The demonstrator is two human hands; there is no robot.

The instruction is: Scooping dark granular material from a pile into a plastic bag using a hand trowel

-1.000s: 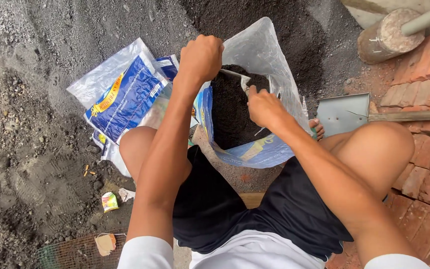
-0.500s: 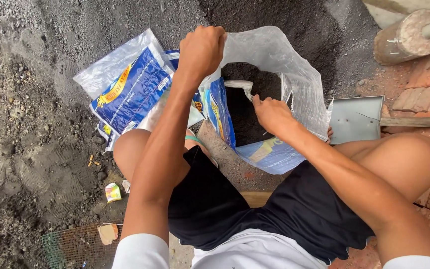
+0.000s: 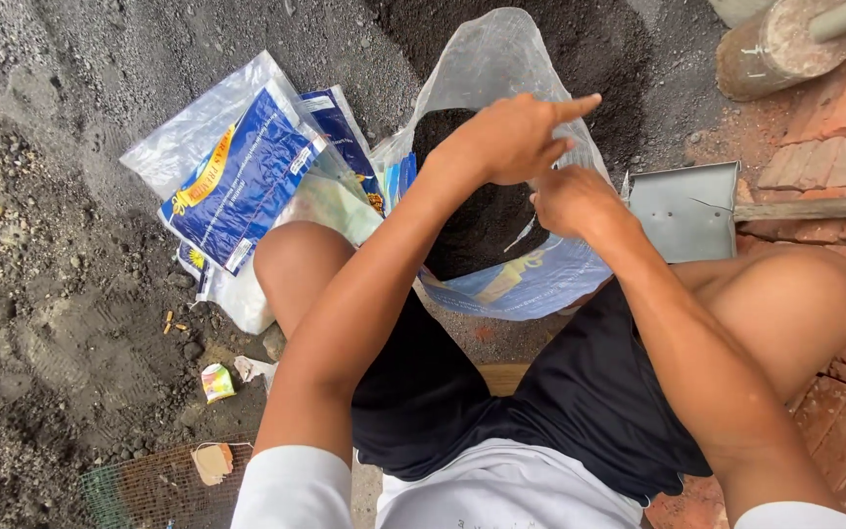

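Both forearms reach up from the bottom of the frame and meet over the mouth of a clear plastic bag [image 3: 501, 69] at upper centre. The left hand [image 3: 511, 137] lies above the opening with its back to the camera, index finger stretched toward the right and the other fingers loosely curled; whether they pinch the bag's rim cannot be told from here. The right hand [image 3: 580, 201] sits just below and right of it, fingers bent down at the near right edge of the bag, seemingly gripping the plastic there, though the grip itself is hidden. The bag stands open between the person's bare knees, partly filled with dark soil [image 3: 472, 225], its blue and yellow printed lower part toward the lap. Behind it, at top centre, rises a heap of the same dark soil [image 3: 629, 59]. A metal scoop [image 3: 682, 206] with a wooden handle lies just right of the bag on the brick paving [image 3: 834, 127]. Left of the bag, a pile of empty blue printed bags [image 3: 242, 176] is spread on the gravelly ground [image 3: 41, 245], which is open along the left side of the frame.
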